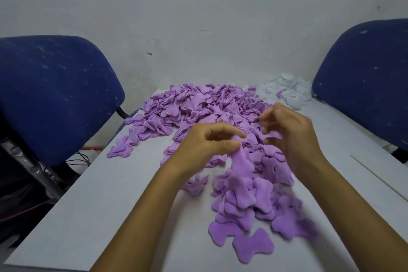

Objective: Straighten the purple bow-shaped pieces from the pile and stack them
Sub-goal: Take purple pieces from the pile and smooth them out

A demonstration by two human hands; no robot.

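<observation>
Flat pieces (251,247): lying nearest on the table (88,205).
Left hand (207,146): pinching a hanging purple piece (240,168).
Right hand (291,137): blurry, cannot tell its grip.
Pile (198,108): sitting behind the hands.

Purple bow-shaped cloth pieces (239,185): soft, fuzzy, matt. Pale grey tabletop (106,201) smooth, matt. Blue fabric chairs (55,95), linty.
</observation>
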